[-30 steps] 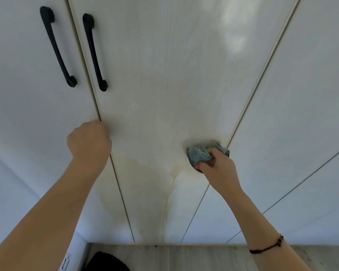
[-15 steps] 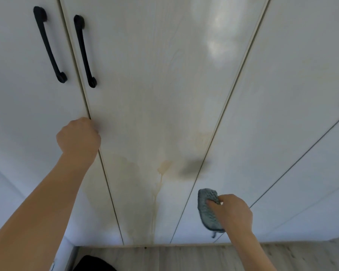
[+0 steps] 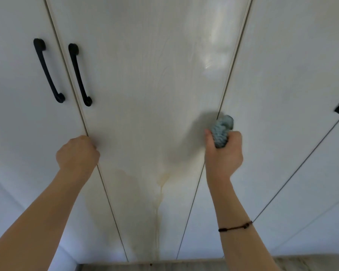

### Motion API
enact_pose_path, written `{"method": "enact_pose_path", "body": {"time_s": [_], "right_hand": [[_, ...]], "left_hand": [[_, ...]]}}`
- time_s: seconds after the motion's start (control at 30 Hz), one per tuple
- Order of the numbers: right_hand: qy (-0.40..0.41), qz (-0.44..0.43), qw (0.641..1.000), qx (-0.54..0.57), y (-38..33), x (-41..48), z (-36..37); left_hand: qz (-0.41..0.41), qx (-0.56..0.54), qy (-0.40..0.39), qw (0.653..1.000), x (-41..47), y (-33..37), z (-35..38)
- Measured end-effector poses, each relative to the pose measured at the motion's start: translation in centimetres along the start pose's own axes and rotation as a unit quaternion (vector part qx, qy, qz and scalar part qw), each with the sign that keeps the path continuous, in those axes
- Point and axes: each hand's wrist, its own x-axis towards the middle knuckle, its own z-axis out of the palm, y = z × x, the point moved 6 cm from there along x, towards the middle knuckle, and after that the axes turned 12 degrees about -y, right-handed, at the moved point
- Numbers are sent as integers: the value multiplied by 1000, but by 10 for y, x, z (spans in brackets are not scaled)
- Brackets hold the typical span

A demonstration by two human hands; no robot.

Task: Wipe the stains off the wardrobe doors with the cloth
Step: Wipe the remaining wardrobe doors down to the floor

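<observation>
On the middle wardrobe door (image 3: pixel 145 85), low down and near the floor (image 3: pixel 301 264), a broad yellowish stain (image 3: pixel 125 184) spreads across the panel and over the left seam onto the neighbouring door. Most of it sits below both of your hands, so the main risk is that you keep working the upper, cleaner area while the mark itself goes untouched.

Your left hand (image 3: pixel 76 155) is curled into a fist against the left seam of that door. I cannot tell whether the fingertips catch the door edge. If you lean on it while scrubbing, the door could flex or spring open and the stroke would lose pressure.

Your right hand (image 3: pixel 223 153) grips the cloth (image 3: pixel 222 130), fingers wrapped round a tight wad, up at the right seam and well above the stain. Bunched like this, only a small knob of fabric meets the surface. That would probably leave streaks and missed strips, and the knuckles could rub the panel instead of the cloth. A wad that has picked up dirt may also drag a yellow film onto the clean door to the right.

A thin drip line (image 3: pixel 157 212) runs from the stain's darker patch down to the bottom edge. Wiping downward with a wet cloth could push more liquid along it and onto the floor. The two black handles (image 3: pixel 47 71) at far left are well clear of your stroke.
</observation>
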Motion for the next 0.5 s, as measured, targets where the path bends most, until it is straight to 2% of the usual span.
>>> {"method": "enact_pose_path", "body": {"time_s": [0.07,0.13,0.2,0.27,0.33,0.4,0.5], "right_hand": [[-33,-113,989,-93,-14,4,36],[-60,-231,958,-162,-5,-8,75],[-120,-295,926,-204,28,-35,104],[-194,-277,911,-238,83,-63,116],[-242,-177,925,-233,132,-76,108],[-219,-98,950,-199,141,-61,90],[-127,-102,981,-106,71,-5,61]], "left_hand": [[-3,5,3,1000,1,1,0],[-1,14,6,1000,3,0,0],[-6,19,6,1000,6,-1,0],[-14,20,6,1000,12,2,-5],[-22,24,-4,999,15,6,-9],[-31,26,-16,999,15,8,-9],[-40,29,-15,999,15,9,-8]]}}
